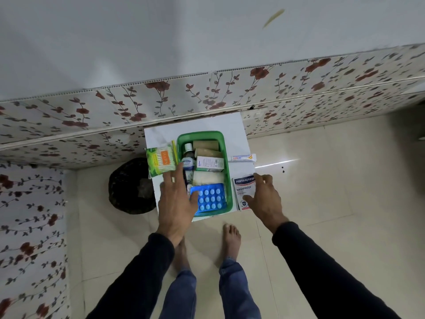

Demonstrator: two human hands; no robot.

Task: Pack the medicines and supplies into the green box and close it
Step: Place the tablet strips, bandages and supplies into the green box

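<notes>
An open green box (226,157) stands on a small white table (234,127). Inside lie a blue blister pack (212,198), bottles (188,161), a white carton (209,163) and tan rolls (205,146). My left hand (178,203) hovers open over the box's near left corner, thumb touching the blister pack. My right hand (264,196) rests with spread fingers on a Hansaplast plaster pack (243,186) lying right of the box. A cotton-bud packet (161,161) lies left of the box, and a white tube (243,157) lies to its right.
The table stands against a wall with floral panelling (161,104). A black bin (131,185) sits on the tiled floor left of the table. My bare feet (231,238) stand just in front of it.
</notes>
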